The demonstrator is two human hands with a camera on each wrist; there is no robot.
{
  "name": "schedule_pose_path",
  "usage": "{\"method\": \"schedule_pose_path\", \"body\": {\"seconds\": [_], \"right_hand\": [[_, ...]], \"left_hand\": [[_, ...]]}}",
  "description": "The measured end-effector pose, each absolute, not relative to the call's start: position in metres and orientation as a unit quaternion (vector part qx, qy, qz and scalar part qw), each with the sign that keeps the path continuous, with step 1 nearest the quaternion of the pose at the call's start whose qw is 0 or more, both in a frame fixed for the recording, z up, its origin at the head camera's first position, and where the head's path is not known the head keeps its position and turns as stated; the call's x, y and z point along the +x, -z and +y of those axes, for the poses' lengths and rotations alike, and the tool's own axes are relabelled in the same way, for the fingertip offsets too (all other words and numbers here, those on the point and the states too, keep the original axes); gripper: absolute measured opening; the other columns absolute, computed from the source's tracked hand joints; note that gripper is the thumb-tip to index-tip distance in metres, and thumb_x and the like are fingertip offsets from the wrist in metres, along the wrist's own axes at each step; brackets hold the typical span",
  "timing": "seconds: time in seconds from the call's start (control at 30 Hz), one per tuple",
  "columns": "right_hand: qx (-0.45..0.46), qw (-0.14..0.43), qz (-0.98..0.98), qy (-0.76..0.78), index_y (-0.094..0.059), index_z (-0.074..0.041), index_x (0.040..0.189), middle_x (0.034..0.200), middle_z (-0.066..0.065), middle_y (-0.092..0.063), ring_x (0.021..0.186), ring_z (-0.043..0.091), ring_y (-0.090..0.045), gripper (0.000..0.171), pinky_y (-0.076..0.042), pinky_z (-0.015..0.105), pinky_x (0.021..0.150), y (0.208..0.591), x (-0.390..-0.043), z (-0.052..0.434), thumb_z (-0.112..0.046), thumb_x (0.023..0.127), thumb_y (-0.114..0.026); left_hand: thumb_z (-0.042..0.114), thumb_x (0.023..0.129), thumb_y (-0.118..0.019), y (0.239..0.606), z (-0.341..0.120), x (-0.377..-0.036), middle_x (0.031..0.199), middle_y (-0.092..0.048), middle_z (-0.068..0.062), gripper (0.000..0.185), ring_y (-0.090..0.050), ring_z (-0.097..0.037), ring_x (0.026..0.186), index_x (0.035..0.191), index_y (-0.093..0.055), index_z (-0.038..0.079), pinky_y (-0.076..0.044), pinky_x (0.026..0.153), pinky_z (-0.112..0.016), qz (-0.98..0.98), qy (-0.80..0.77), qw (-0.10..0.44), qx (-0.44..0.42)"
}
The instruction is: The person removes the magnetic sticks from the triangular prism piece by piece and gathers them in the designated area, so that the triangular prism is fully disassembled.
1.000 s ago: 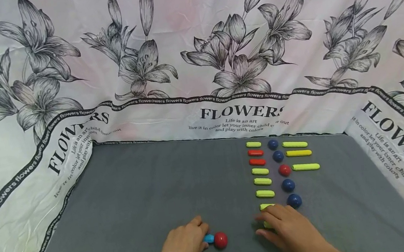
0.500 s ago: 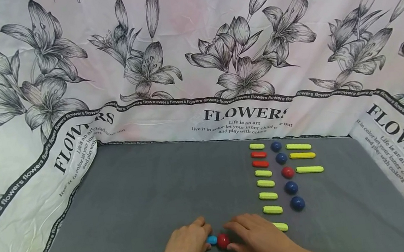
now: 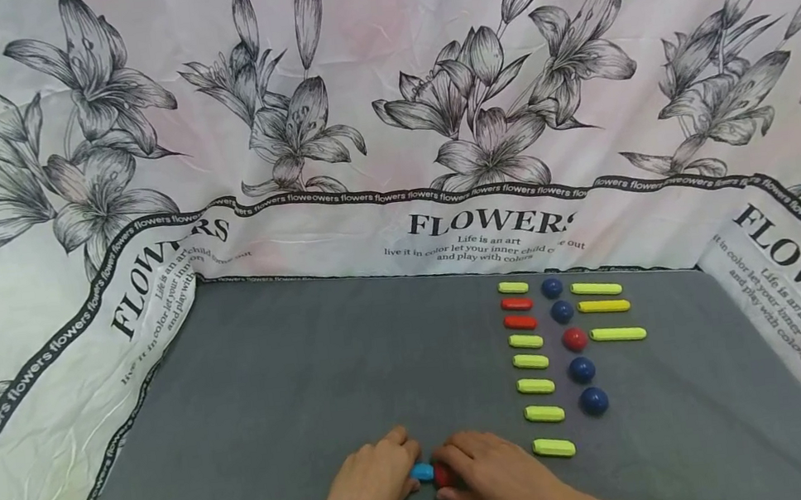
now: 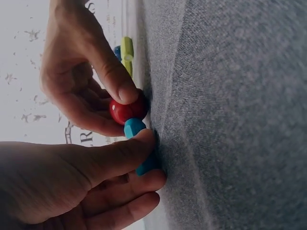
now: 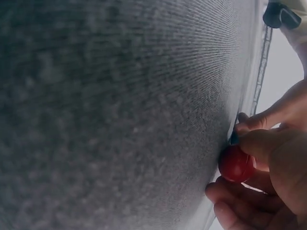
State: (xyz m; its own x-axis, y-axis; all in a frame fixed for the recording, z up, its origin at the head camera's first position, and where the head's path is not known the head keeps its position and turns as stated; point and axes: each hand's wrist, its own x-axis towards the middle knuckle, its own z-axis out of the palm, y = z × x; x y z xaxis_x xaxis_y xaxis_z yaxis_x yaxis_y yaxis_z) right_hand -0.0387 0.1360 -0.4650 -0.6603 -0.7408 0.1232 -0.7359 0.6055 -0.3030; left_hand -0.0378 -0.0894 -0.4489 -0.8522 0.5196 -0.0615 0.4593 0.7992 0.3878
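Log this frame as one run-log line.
left hand: pinches blue stick | right hand: pinches red ball | ball touches stick end | both on grey cloth | sorted rows: untouched

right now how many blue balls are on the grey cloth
4, all in the middle column on the right: blue ball at the back, then, then past the red ball two more. None looks hidden.
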Motion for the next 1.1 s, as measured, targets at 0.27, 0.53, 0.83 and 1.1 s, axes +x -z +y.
{"method": "schedule_pose_path", "body": {"seconds": [0.27, 0.53, 0.83, 1.1], "right_hand": [[-0.42, 0.033, 0.885, 0.198, -0.069, -0.021, 0.117, 0.102, -0.013, -0.055, 0.085, -0.005, -0.05, 0.017, -0.048, 0.016, 0.072, 0.463, -0.038, 0.138, -0.026, 0.101, -0.075], [-0.375, -0.012, 0.905, 0.199, -0.071, -0.017, 0.119, 0.105, -0.013, -0.056, 0.087, -0.004, -0.052, 0.028, -0.051, 0.018, 0.072, 0.449, -0.034, 0.166, -0.019, 0.093, -0.082], [-0.246, -0.066, 0.95, 0.179, -0.07, -0.017, 0.12, 0.113, -0.011, -0.061, 0.09, -0.002, -0.057, 0.044, -0.057, 0.025, 0.073, 0.436, -0.031, 0.229, -0.013, 0.083, -0.092], [-0.185, -0.138, 0.961, 0.152, -0.07, -0.013, 0.115, 0.103, -0.009, -0.063, 0.084, 0.0, -0.058, 0.047, -0.056, 0.029, 0.068, 0.442, -0.029, 0.272, -0.007, 0.076, -0.095]], "left_hand": [[0.02, 0.083, -0.09, 0.45, -0.084, -0.037, 0.077, -0.047, 0.008, 0.027, -0.052, -0.007, 0.06, 0.079, -0.064, 0.02, -0.045, 0.054, -0.025, 0.946, -0.177, 0.07, 0.263], [0.022, 0.081, -0.091, 0.451, -0.082, -0.037, 0.078, -0.051, 0.008, 0.022, -0.06, -0.014, 0.063, 0.083, -0.07, 0.018, -0.05, 0.056, -0.028, 0.948, -0.169, 0.057, 0.265], [0.022, 0.087, -0.088, 0.448, -0.08, -0.038, 0.083, -0.051, 0.01, 0.015, -0.062, -0.011, 0.067, 0.092, -0.074, 0.019, -0.052, 0.057, -0.027, 0.938, -0.186, 0.085, 0.28], [0.023, 0.087, -0.088, 0.449, -0.08, -0.038, 0.084, -0.052, 0.011, 0.016, -0.062, -0.01, 0.067, 0.095, -0.074, 0.021, -0.051, 0.057, -0.027, 0.938, -0.182, 0.086, 0.283]]}}
